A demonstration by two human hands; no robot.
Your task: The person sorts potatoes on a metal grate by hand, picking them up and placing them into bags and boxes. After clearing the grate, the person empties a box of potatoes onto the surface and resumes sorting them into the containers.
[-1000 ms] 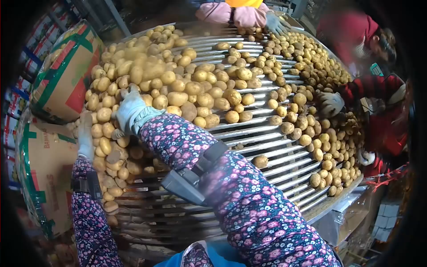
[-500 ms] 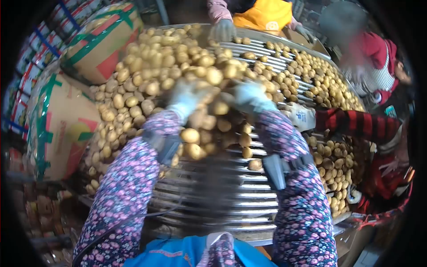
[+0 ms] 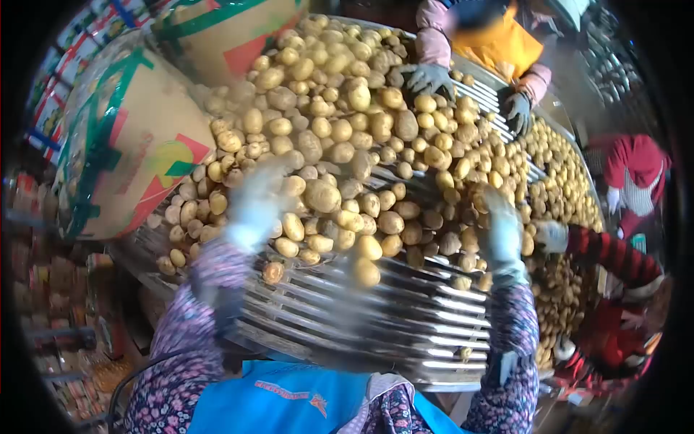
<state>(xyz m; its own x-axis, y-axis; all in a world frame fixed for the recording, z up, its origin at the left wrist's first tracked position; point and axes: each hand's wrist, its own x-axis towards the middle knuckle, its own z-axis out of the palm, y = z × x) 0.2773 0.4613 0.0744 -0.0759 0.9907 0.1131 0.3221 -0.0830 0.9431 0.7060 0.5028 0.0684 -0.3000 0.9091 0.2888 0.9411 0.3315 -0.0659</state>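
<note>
Many potatoes (image 3: pixel 322 195) lie heaped over a slatted metal table (image 3: pixel 347 307). My left hand (image 3: pixel 259 195), in a pale glove, is at the left side of the heap, smeared by motion. Its fingers reach beside potatoes, and whether it grips one cannot be made out. My right hand (image 3: pixel 502 228), also gloved, lies against potatoes at the heap's right side; its fingers are blurred and partly hidden among them. Between my hands a blurred potato (image 3: pixel 366 272) sits at the near edge of the heap, above the bare slats.
Two cartons stand at the left, the nearer one (image 3: pixel 137 152) wrapped in plastic. Across the table are a co-worker's gloved hands (image 3: pixel 428 78). Another co-worker's gloved hand (image 3: pixel 552 236) is close to my right hand. A person in red (image 3: pixel 636 170) is at the far right.
The view has shifted. My hands have moved apart, left and right, from the middle of the heap. The far co-worker's hands now both show more fully over the potatoes and table edge.
</note>
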